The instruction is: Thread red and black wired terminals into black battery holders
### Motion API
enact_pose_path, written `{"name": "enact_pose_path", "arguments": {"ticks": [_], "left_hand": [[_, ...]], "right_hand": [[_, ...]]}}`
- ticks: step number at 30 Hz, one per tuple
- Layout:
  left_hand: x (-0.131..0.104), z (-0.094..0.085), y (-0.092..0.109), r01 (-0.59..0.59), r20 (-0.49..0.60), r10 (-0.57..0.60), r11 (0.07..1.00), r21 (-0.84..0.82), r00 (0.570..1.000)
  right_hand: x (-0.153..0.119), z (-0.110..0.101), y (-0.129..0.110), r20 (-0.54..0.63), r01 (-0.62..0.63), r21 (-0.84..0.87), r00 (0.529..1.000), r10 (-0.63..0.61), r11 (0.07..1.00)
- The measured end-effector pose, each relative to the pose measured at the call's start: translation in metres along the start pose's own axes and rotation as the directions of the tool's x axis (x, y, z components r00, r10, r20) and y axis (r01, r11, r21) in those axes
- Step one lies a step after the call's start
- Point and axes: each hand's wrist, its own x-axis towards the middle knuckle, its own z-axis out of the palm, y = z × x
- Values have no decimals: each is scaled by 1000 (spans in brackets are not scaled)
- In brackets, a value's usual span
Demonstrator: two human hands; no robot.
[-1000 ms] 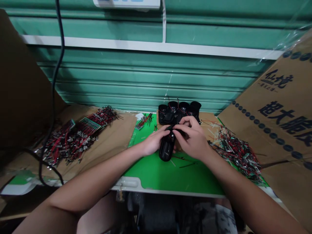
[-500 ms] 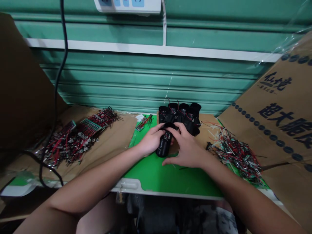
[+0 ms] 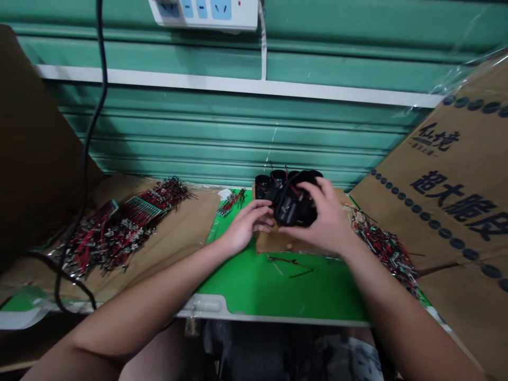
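My right hand is curved round a black, glossy cylindrical housing, thumb below and fingers over the top, at the front of a cluster of similar black housings. Thin red wires rise from several of these. My left hand lies just left of the held housing, its fingers stretched out and slightly bent, with nothing visible in them. The housings stand on a piece of cardboard. In front of it, a few loose wire bits lie on the green tabletop.
Piles of red and black wired parts lie on brown paper at left; another wire heap is at right. A small wired bunch sits behind my left hand. Cardboard boxes flank the table. A black cable hangs at left.
The black housing has moved from between both hands, near the table's middle, back and right to the cluster in my right hand. My left hand has let go. Loose wire bits now show on the table.
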Motion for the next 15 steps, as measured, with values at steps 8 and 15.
{"name": "enact_pose_path", "arguments": {"ticks": [8,15], "left_hand": [[-2,0,4,-89,96,62,946,311,993],[-6,1,-3,-228,204,129,769,597,970]], "right_hand": [[10,-58,107,-198,-321,-191,938,284,928],[4,-62,144,24,-387,-365,905,424,847]]}}
